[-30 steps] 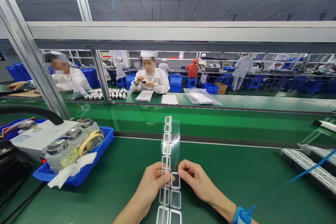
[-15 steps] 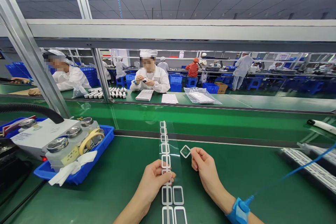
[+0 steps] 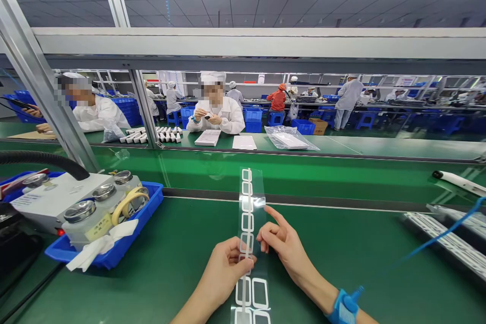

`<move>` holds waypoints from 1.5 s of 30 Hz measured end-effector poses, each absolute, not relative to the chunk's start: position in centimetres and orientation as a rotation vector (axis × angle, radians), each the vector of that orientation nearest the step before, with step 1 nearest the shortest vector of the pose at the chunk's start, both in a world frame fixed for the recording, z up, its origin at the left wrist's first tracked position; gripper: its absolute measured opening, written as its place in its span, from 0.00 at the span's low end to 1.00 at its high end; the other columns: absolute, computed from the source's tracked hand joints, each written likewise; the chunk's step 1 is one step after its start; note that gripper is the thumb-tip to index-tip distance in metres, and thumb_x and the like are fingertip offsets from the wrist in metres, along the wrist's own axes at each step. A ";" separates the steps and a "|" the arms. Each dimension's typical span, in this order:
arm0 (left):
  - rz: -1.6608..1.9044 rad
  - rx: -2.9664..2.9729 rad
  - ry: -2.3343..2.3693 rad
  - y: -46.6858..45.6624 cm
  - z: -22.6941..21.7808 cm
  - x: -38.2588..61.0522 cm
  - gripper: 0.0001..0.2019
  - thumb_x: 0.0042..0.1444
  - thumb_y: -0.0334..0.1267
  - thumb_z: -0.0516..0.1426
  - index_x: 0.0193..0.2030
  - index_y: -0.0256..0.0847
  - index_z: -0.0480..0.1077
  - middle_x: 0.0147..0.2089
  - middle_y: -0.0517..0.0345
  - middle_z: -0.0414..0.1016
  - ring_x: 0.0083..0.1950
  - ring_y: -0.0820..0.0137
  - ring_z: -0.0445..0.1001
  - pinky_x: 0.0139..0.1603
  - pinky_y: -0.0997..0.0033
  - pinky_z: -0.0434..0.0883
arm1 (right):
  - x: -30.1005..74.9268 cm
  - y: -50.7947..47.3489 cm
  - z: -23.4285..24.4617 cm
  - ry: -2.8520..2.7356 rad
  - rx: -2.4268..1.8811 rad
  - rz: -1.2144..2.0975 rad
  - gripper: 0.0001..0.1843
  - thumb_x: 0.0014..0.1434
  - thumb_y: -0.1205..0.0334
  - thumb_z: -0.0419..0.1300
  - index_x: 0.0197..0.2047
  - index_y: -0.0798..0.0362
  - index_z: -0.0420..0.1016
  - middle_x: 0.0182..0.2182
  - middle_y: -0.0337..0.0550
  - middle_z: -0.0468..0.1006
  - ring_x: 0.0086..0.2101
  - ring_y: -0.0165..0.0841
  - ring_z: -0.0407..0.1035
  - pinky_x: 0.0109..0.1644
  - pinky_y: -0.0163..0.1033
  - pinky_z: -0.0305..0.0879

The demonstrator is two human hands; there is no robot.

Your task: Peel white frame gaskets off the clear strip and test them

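Note:
My left hand point(image 3: 230, 266) pinches a long clear film strip point(image 3: 258, 190) between thumb and fingers near its middle. White rounded rectangular frame stickers point(image 3: 248, 222) run up its left column; a few more point(image 3: 260, 293) sit in the right column at the near end. The strip tilts up, its far end above the green bench. My right hand point(image 3: 281, 240) is at the strip's right edge, index finger stretched towards it, thumb and other fingers curled together. Anything inside those curled fingers is hidden. A blue wrist strap point(image 3: 343, 306) circles my right wrist.
At left, a blue tray point(image 3: 150, 217) holds metal-lidded jars point(image 3: 79, 212), a yellow tape roll point(image 3: 131, 205) and white tissue point(image 3: 102, 245). Slotted white strips point(image 3: 448, 243) lie at right, beneath the strap's blue cord point(image 3: 448, 233). Co-workers point(image 3: 218, 111) sit across a green barrier point(image 3: 304, 177).
My right hand has moved left to the strip and extended its index finger; the single white frame sticker it pinched is no longer visible. The strip's far end has shifted right and up.

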State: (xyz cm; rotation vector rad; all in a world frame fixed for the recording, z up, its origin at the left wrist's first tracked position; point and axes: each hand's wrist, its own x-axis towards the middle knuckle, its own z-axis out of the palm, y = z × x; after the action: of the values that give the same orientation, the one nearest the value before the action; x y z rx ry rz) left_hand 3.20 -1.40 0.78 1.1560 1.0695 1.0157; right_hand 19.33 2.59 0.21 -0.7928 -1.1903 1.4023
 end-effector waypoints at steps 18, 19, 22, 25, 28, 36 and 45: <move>1.258 0.953 1.081 0.6 0.8 2.1 0.22 0.39 0.52 0.65 0.34 0.39 0.67 0.32 0.53 0.78 0.30 0.70 0.72 0.33 0.72 0.68 | 19.2 2.9 0.0 -1.200 -0.953 1.215 0.28 0.51 0.42 0.62 0.44 0.52 0.59 0.18 0.33 0.70 0.14 0.26 0.59 0.18 0.30 0.51; 1.261 0.982 1.087 0.9 0.6 2.1 0.21 0.40 0.53 0.65 0.32 0.39 0.67 0.30 0.54 0.77 0.29 0.71 0.72 0.32 0.73 0.68 | 19.4 3.3 0.0 -1.169 -0.981 1.195 0.27 0.50 0.40 0.62 0.41 0.52 0.59 0.17 0.33 0.69 0.13 0.25 0.57 0.17 0.29 0.48; 1.268 1.063 1.098 2.1 0.4 2.1 0.19 0.40 0.52 0.65 0.27 0.39 0.66 0.26 0.58 0.75 0.25 0.73 0.69 0.29 0.75 0.65 | 20.0 4.2 0.0 -1.099 -1.035 1.151 0.28 0.48 0.36 0.61 0.34 0.52 0.60 0.14 0.32 0.67 0.11 0.23 0.52 0.16 0.29 0.42; 1.265 1.099 1.096 3.1 0.3 1.9 0.19 0.40 0.52 0.65 0.26 0.40 0.66 0.23 0.60 0.74 0.23 0.73 0.67 0.28 0.76 0.63 | 20.3 4.8 0.0 -1.069 -1.054 1.130 0.28 0.46 0.34 0.61 0.30 0.53 0.61 0.13 0.32 0.65 0.12 0.22 0.50 0.16 0.29 0.39; 1.215 1.089 1.089 3.3 0.2 1.5 0.20 0.39 0.54 0.65 0.25 0.39 0.67 0.24 0.59 0.74 0.25 0.72 0.69 0.29 0.75 0.64 | 20.3 5.0 -0.1 -1.084 -1.055 1.150 0.29 0.45 0.33 0.61 0.28 0.53 0.62 0.12 0.33 0.64 0.11 0.22 0.49 0.15 0.29 0.37; 1.155 1.077 1.065 3.4 -0.7 1.0 0.22 0.39 0.57 0.64 0.25 0.39 0.68 0.25 0.58 0.74 0.25 0.72 0.67 0.28 0.75 0.64 | 20.2 5.6 -1.0 -1.137 -1.061 1.175 0.29 0.46 0.33 0.61 0.27 0.53 0.62 0.11 0.31 0.64 0.10 0.20 0.46 0.14 0.29 0.35; 1.129 1.098 1.090 3.9 -1.8 0.3 0.21 0.40 0.56 0.64 0.29 0.40 0.72 0.27 0.58 0.75 0.28 0.70 0.70 0.30 0.75 0.67 | 20.0 5.3 -0.2 -1.120 -1.068 1.183 0.24 0.48 0.39 0.61 0.28 0.53 0.62 0.10 0.29 0.63 0.11 0.20 0.46 0.14 0.29 0.37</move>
State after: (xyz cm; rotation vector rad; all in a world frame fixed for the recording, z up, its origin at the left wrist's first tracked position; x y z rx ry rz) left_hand 0.29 3.88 -1.81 1.0977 1.0904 1.1291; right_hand 20.04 5.29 -0.20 -1.0682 -1.1203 1.1832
